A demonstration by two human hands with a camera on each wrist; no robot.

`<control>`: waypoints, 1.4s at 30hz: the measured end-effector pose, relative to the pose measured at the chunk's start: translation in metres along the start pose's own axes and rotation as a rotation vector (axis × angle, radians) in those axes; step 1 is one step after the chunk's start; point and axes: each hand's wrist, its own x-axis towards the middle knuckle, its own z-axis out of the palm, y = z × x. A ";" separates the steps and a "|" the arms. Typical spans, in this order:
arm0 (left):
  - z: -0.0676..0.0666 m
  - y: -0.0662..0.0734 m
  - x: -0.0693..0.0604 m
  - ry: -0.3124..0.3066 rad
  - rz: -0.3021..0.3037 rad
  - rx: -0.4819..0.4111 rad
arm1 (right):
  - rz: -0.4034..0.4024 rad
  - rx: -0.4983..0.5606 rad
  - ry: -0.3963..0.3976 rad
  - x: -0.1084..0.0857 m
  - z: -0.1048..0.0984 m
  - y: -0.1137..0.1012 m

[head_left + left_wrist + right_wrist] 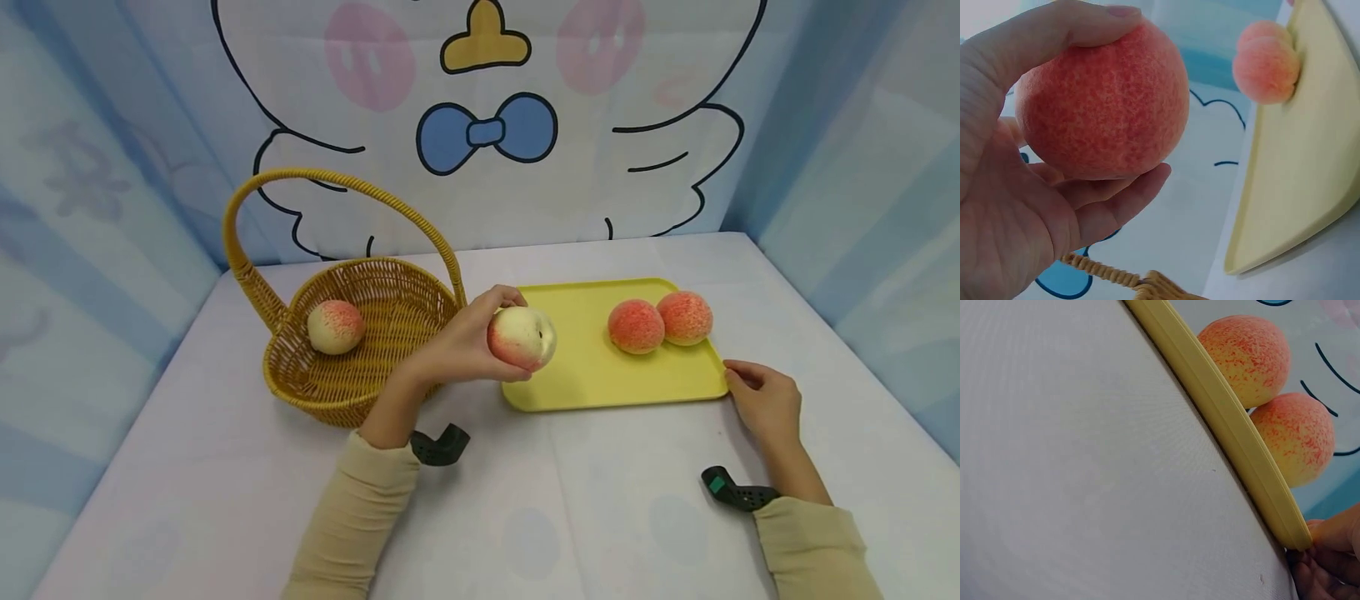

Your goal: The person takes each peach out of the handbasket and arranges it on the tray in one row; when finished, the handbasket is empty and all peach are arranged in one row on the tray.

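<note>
A cartoon-printed backdrop (487,212) stands behind the white-covered table (570,492). The left forearm slants forward past the wicker basket (397,333), that hand (468,342) raised, thumb and fingers curled round a peach (521,338) near the yellow tray's (562,362) left end. The right hand (771,408), lower, pinches the tray's near right corner beside two peaches (636,327).

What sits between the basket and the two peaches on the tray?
In the head view: the left hand, gripping another peach, then a bare stretch of the yellow tray.
</note>
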 end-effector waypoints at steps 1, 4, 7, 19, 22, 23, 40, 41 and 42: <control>0.002 -0.001 0.001 0.001 -0.006 0.006 | -0.002 0.000 0.000 0.000 0.000 0.000; 0.008 -0.005 0.003 0.004 -0.011 0.020 | -0.004 0.001 -0.003 0.000 -0.001 0.000; 0.014 -0.011 0.006 -0.003 -0.012 0.047 | -0.005 -0.004 -0.002 0.001 -0.001 -0.001; 0.027 -0.023 0.009 -0.134 -0.182 0.215 | -0.005 -0.008 0.010 0.000 -0.001 0.001; 0.027 -0.021 0.008 -0.159 -0.190 0.246 | -0.002 0.001 0.008 0.000 -0.001 0.000; 0.028 -0.021 0.008 -0.165 -0.189 0.259 | -0.002 0.003 0.008 -0.001 -0.001 0.000; 0.031 -0.015 0.004 -0.234 -0.189 0.492 | -0.003 0.001 0.004 0.000 -0.001 -0.001; 0.031 -0.015 0.003 -0.236 -0.189 0.502 | -0.004 0.000 0.005 0.000 -0.001 -0.001; 0.031 -0.014 0.003 -0.238 -0.190 0.513 | -0.006 0.000 0.005 0.000 -0.001 -0.001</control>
